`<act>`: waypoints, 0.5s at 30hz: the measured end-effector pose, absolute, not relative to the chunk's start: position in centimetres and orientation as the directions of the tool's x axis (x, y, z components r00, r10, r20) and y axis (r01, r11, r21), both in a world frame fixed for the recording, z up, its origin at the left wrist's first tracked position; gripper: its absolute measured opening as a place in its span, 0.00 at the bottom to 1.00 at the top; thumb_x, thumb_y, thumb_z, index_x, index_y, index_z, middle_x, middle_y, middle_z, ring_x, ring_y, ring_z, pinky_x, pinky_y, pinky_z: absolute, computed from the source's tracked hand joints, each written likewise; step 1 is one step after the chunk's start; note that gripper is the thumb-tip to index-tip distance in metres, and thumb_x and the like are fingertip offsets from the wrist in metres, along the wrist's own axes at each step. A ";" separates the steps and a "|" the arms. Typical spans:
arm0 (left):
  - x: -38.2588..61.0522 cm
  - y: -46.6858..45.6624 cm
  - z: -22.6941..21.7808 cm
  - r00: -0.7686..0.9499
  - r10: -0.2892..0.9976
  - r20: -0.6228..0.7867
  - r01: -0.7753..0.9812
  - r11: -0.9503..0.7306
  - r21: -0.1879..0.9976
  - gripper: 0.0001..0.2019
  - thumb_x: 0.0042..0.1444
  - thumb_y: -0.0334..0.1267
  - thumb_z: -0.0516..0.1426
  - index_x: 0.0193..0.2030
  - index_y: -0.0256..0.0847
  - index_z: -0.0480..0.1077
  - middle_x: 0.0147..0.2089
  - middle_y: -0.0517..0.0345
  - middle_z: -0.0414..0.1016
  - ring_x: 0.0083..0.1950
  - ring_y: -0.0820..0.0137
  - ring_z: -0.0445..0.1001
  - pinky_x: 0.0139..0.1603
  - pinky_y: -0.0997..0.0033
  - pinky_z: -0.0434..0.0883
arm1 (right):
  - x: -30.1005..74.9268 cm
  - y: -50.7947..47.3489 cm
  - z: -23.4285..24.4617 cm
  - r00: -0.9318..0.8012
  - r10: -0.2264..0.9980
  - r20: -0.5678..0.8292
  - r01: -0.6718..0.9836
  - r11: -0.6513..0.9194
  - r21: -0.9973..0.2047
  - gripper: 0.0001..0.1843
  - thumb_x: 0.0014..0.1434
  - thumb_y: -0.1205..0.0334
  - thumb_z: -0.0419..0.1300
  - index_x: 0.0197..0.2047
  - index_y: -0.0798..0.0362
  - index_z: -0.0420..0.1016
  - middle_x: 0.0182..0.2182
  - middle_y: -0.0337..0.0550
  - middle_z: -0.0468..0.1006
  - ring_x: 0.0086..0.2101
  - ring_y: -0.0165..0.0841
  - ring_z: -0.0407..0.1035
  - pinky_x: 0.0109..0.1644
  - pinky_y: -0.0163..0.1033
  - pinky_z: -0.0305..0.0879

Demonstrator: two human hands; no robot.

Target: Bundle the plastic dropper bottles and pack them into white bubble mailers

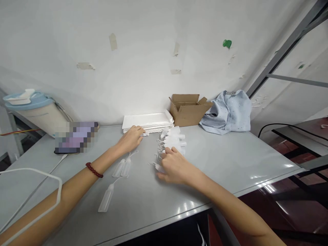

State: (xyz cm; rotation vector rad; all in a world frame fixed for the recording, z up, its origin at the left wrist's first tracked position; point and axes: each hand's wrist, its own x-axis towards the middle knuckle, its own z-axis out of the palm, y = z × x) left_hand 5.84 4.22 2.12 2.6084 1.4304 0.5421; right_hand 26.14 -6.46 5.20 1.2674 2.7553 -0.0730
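Head view: the right hand (175, 167) is pinching a clear tag (159, 167) at the tag pile (172, 140) near the table (217, 157)'s back edge; the left hand (132, 138) is resting apart, its grip unclear.

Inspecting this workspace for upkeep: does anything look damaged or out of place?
Yes, the wall: ragged tape scraps and a green scrap mar its otherwise plain surface. Nothing looks spilled around the translucent pieces on the table.
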 end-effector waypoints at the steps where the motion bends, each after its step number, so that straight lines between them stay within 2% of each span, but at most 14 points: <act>1: 6.2 4.6 2.0 0.498 0.831 0.248 0.796 -0.552 0.248 0.13 0.56 0.31 0.50 0.43 0.37 0.73 0.46 0.45 0.74 0.51 0.55 0.68 0.51 0.56 0.67 | 26.1 -6.5 5.1 -0.646 0.754 -0.118 0.759 0.651 0.011 0.16 0.56 0.55 0.58 0.30 0.61 0.78 0.31 0.55 0.77 0.40 0.44 0.66 0.43 0.45 0.57; 5: 7.0 5.0 1.3 0.501 0.831 0.243 0.816 -0.547 0.188 0.11 0.56 0.29 0.49 0.37 0.35 0.73 0.42 0.42 0.72 0.49 0.53 0.67 0.48 0.54 0.67 | 26.0 -6.5 4.7 -0.631 0.768 -0.110 0.769 0.638 0.045 0.16 0.56 0.56 0.58 0.30 0.61 0.78 0.29 0.56 0.78 0.37 0.44 0.69 0.42 0.46 0.56; 9: 7.1 4.5 1.5 0.514 0.821 0.249 0.806 -0.561 0.186 0.10 0.56 0.30 0.49 0.33 0.35 0.72 0.40 0.40 0.72 0.50 0.51 0.66 0.49 0.52 0.65 | 26.0 -6.5 4.6 -0.633 0.767 -0.110 0.769 0.639 0.030 0.14 0.56 0.58 0.58 0.28 0.60 0.77 0.26 0.54 0.78 0.34 0.42 0.70 0.42 0.45 0.55; 12: 6.9 3.4 2.3 0.519 0.814 0.260 0.785 -0.575 0.232 0.10 0.58 0.34 0.50 0.36 0.37 0.72 0.40 0.44 0.73 0.50 0.53 0.67 0.51 0.55 0.65 | 25.9 -6.6 4.5 -0.651 0.757 -0.059 0.759 0.651 -0.015 0.16 0.58 0.56 0.57 0.28 0.60 0.75 0.27 0.53 0.78 0.33 0.40 0.71 0.42 0.44 0.55; 15: 6.3 1.6 3.0 0.475 0.838 0.266 0.780 -0.542 0.314 0.13 0.61 0.41 0.49 0.44 0.38 0.71 0.42 0.48 0.75 0.47 0.58 0.70 0.46 0.60 0.68 | 25.0 -7.0 4.2 -0.671 0.741 0.029 0.733 0.669 -0.127 0.17 0.63 0.54 0.52 0.33 0.59 0.73 0.28 0.50 0.78 0.30 0.36 0.71 0.41 0.42 0.57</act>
